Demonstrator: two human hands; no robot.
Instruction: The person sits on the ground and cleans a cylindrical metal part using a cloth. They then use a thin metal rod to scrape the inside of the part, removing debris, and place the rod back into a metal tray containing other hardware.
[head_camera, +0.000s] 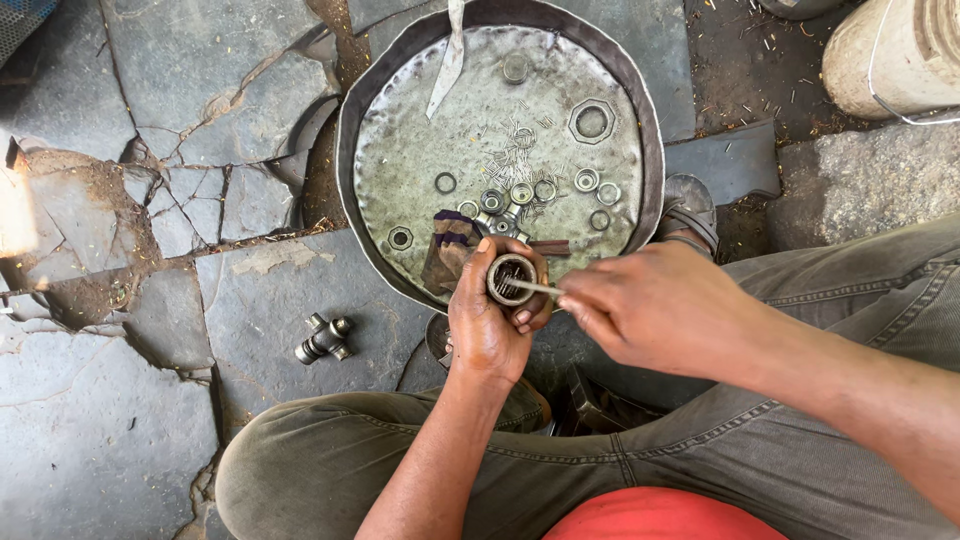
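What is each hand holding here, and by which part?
The left hand grips a small round bearing cup around its outer wall, open end up. The right hand pinches a thin metal pin by its near end, tip inside the cup.

One round metal tray (372, 120) holds one large hexagonal nut (591, 121) and one dark rag (449, 250). One universal-joint cross (324, 340) lies on the stone floor (100, 420). Two hands show, with one bearing cup (511, 279) and one thin rod (532, 288).
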